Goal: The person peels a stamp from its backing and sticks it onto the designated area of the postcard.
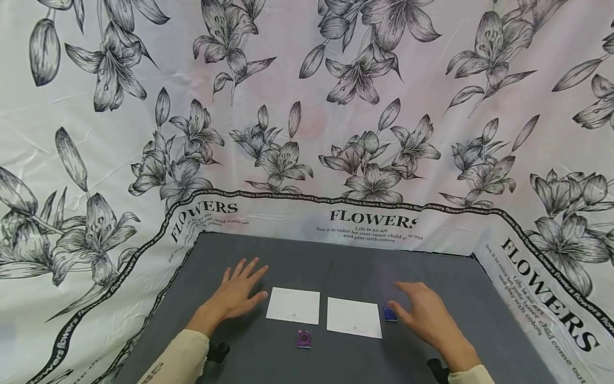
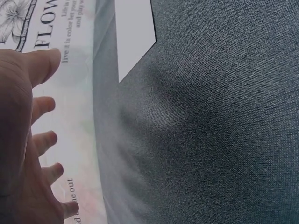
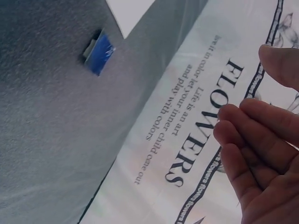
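Note:
Two white cards lie side by side on the dark grey surface, a left card point(image 1: 293, 305) and a right card point(image 1: 354, 318). My left hand point(image 1: 235, 292) hovers just left of the left card, fingers spread and holding nothing. In the left wrist view that hand point(image 2: 28, 135) is apart from the white card point(image 2: 133, 39). To the right of the other card is a small blue packet point(image 1: 390, 314), partly behind my right hand point(image 1: 424, 312). The right wrist view shows the blue packet point(image 3: 100, 55) apart from the loosely bent, empty fingers point(image 3: 240, 175).
Below the gap between the cards lies a small purple square packet point(image 1: 304, 339). The grey cloth-like tabletop point(image 1: 331, 266) ends at a white flower-printed sheet point(image 1: 369, 234), which rises behind it and along both sides.

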A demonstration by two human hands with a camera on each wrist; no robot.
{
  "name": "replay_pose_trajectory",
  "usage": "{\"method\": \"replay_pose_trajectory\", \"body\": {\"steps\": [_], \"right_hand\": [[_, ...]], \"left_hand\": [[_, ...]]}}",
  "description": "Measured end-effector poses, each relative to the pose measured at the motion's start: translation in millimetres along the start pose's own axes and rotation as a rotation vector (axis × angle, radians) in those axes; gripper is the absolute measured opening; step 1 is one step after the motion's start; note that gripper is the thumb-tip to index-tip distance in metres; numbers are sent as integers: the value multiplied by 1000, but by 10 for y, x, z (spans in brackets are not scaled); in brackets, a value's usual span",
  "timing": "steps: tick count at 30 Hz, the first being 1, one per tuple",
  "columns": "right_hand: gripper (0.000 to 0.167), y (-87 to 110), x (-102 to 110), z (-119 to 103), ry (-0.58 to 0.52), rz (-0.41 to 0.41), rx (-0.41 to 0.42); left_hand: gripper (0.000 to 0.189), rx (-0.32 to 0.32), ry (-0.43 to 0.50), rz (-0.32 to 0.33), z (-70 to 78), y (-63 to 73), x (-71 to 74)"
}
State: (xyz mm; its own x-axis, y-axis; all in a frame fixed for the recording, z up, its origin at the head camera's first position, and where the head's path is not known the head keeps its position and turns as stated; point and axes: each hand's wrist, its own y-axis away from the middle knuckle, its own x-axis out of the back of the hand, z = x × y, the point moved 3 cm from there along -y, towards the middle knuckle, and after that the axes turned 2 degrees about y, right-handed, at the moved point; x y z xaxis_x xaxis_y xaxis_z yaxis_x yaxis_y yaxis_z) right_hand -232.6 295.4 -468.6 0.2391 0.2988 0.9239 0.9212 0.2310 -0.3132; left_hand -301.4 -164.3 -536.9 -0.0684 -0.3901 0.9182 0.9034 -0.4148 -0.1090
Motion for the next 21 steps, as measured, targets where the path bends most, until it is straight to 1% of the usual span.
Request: {"method": "replay_pose_trajectory", "body": {"steps": [9, 14, 21], "right_hand": [[40, -38, 17, -138, 27, 21, 48], [35, -54, 16, -226, 35, 15, 70], [28, -51, -37, -331, 36, 9, 73]], "left_hand": [[70, -12, 8, -40, 34, -9, -21], [71, -10, 15, -58, 59, -27, -50], [74, -15, 30, -97, 73, -63, -118]]}}
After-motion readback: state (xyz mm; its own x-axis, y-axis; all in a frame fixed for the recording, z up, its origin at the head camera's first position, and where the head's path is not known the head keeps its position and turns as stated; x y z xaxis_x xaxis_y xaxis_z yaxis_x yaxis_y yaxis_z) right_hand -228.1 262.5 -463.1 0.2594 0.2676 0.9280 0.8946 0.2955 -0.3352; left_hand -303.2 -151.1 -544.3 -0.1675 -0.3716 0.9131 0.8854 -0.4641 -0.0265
